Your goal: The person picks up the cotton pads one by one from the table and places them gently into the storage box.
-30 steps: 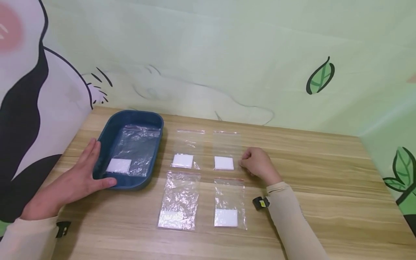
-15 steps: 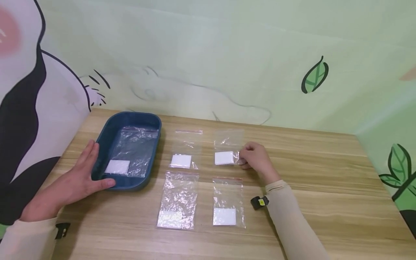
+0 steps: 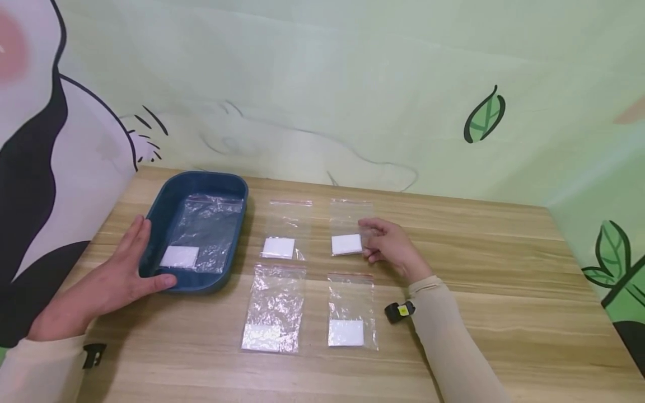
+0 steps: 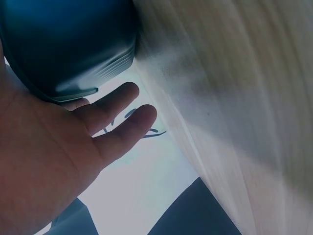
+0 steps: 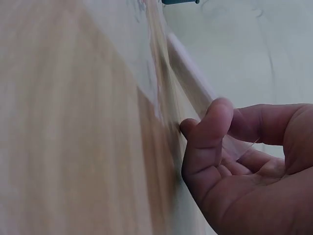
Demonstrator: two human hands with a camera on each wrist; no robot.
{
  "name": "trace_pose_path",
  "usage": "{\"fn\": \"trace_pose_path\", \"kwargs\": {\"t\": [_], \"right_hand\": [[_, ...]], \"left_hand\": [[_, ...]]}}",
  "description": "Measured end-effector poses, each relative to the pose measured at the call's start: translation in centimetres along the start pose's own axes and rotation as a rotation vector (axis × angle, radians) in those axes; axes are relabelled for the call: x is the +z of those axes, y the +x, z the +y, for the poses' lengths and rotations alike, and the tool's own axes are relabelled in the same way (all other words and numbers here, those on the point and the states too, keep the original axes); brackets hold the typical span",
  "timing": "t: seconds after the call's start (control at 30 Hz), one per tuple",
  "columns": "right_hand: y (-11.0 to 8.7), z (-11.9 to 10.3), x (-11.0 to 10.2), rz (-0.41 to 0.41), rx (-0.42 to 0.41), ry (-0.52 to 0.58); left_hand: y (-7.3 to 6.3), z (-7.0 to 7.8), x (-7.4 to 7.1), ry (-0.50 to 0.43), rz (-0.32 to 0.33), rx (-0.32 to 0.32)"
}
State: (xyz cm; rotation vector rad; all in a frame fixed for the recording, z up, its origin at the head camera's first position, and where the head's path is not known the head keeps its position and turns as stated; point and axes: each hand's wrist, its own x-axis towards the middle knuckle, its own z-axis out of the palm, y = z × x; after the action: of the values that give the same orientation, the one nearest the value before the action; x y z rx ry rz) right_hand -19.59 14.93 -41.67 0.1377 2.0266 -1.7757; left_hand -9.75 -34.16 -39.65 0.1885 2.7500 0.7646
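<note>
My right hand pinches the right side of a clear zip bag holding a white rectangular piece. In the right wrist view, plastic shows between the thumb and fingers, and the white piece is tilted up off the table. My left hand is spread along the left side of a dark blue tray, the thumb at its near left corner. From the left wrist, straight fingers lie beside the tray's outer wall. A zip bag with a white piece lies inside the tray.
Three more zip bags with white pieces lie flat on the wooden table: one far left, one near left, one near right. A printed wall stands behind the table.
My right hand has moved slightly left onto the far right bag, taking its edge and tipping the end with the white piece a little. My left hand has stayed by the tray.
</note>
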Motion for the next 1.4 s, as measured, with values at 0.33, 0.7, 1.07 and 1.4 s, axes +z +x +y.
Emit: {"fn": "trace_pose_path", "kwargs": {"t": [0.33,0.7,1.07,1.4], "right_hand": [[0.0,0.4,-0.2,-0.079,-0.041,0.011],[0.1,0.5,0.0,-0.015,-0.079,-0.103],[0.1,0.0,0.1,0.087,-0.147,-0.061],[-0.5,-0.7,0.5,0.080,-0.173,-0.016]], "left_hand": [[0.0,0.1,-0.2,-0.011,-0.002,0.004],[0.1,0.2,-0.2,0.005,-0.010,-0.012],[0.0,0.3,-0.2,-0.005,-0.011,-0.011],[0.0,0.3,-0.1,-0.008,0.005,0.004]]}}
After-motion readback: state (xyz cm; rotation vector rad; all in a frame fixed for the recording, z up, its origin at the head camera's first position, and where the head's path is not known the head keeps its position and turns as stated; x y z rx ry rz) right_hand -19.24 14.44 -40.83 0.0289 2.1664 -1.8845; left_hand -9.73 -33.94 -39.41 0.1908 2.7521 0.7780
